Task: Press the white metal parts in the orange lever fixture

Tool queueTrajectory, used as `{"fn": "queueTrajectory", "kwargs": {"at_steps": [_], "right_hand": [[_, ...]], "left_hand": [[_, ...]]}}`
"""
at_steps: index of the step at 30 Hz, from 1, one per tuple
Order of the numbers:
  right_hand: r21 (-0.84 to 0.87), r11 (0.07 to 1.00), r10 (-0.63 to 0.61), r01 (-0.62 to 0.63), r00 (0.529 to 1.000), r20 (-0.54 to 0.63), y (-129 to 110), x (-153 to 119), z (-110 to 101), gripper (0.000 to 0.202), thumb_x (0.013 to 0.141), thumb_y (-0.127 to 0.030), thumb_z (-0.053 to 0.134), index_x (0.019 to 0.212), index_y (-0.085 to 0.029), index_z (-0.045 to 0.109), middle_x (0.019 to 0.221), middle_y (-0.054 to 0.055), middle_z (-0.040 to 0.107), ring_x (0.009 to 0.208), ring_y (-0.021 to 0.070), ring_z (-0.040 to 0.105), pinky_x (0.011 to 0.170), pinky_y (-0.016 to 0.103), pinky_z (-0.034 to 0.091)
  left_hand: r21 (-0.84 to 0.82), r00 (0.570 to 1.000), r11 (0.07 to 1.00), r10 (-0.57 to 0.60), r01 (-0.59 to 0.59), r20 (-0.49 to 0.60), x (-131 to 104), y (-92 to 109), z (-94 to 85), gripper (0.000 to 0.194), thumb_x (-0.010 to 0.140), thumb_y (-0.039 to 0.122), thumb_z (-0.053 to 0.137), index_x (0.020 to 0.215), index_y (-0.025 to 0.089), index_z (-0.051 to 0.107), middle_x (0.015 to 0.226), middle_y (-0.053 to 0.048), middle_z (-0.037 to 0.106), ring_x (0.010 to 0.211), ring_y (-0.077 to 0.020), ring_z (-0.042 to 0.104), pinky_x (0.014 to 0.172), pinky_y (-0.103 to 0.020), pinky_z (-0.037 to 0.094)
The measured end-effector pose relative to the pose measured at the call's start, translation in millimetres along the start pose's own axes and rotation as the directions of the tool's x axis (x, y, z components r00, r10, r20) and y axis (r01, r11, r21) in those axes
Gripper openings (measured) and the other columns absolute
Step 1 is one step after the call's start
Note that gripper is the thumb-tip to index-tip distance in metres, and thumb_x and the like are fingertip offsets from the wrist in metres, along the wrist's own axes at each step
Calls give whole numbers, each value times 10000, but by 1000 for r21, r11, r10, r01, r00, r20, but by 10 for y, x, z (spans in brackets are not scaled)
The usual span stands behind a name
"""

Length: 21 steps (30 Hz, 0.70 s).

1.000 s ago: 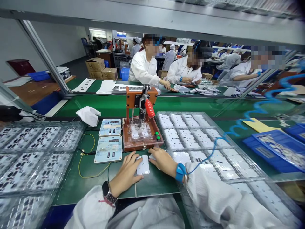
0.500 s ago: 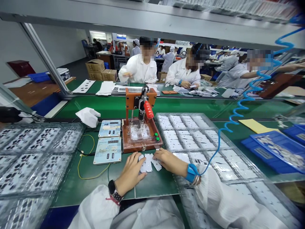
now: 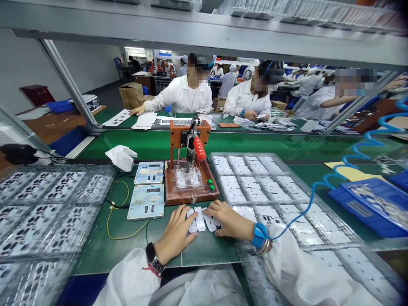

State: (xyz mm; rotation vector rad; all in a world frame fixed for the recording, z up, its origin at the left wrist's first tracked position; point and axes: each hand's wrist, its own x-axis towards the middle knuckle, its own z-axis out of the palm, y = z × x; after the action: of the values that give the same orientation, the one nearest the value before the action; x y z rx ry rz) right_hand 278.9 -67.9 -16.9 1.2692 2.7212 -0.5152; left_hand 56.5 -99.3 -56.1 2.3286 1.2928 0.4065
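Note:
Small white circuit boards [image 3: 199,220] lie side by side on the green bench mat between my hands. My left hand [image 3: 176,233] rests palm down at their left edge, fingers spread, fingertips touching the leftmost board and partly covering it. On the other side, my right hand [image 3: 230,221] has its fingers and thumb around a tilted white circuit board [image 3: 210,222], which stays on the mat. Just behind the boards stands a wooden-based test fixture [image 3: 191,196] with a red-handled toggle clamp [image 3: 199,148] and a clear plate over a white board.
Two meter boxes [image 3: 145,202] with wires sit left of the fixture. Clear trays of white boards [image 3: 264,187] fill the right; more board trays [image 3: 52,225] are at left. A blue coiled cord [image 3: 306,208] runs from my right wristband. Blue bins [image 3: 369,208] lie far right; co-workers [image 3: 191,95] sit opposite.
My right thumb has come down onto the tilted board, and the boards have shifted slightly. The wrist cord has swung right. A co-worker opposite has reached out to a white sheet.

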Motion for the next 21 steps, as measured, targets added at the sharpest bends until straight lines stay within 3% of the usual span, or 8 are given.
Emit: {"fn": "queueTrajectory", "kwargs": {"at_steps": [8, 15, 17, 21], "right_hand": [[150, 981, -110, 121, 991, -79, 50, 15, 47, 531, 709, -96, 686, 1209, -192, 536, 1139, 71, 549, 1082, 215, 484, 933, 348, 430], [-196, 970, 140, -144, 990, -32, -58, -72, 32, 907, 460, -287, 891, 1273, -129, 523, 1181, 200, 539, 1136, 395, 463, 994, 568, 337], [-179, 976, 127, -125, 992, 0, -91, -67, 47, 835, 517, -262, 868, 1267, -122, 529, 1224, 212, 522, 1146, 387, 466, 990, 547, 359], [-69, 997, 17, -17, 1000, 0, -37, -47, 61, 552, 671, -63, 714, 1201, -126, 572, 1309, 173, 486, 1197, 313, 455, 981, 435, 421]], "left_hand": [[18, 1000, 1000, -2, 2, 30, -21, -3, -30, 627, 785, 259, 690, 1352, 203, 428, 1443, -138, 363, 1358, -330, 266, 1086, -527, 282], [108, 1000, 994, 11, -12, 18, 3, 113, 98, 653, 840, 324, 645, 1403, 166, 355, 1481, -167, 317, 1376, -327, 249, 1096, -543, 257], [148, 1000, 988, 31, -30, -2, 23, 148, 169, 671, 836, 351, 651, 1414, 203, 342, 1492, -170, 297, 1380, -344, 239, 1084, -576, 255], [205, 996, 975, 84, -80, -12, 67, 161, 243, 622, 850, 372, 631, 1402, 257, 370, 1488, -179, 301, 1375, -356, 248, 1070, -596, 259]]}}
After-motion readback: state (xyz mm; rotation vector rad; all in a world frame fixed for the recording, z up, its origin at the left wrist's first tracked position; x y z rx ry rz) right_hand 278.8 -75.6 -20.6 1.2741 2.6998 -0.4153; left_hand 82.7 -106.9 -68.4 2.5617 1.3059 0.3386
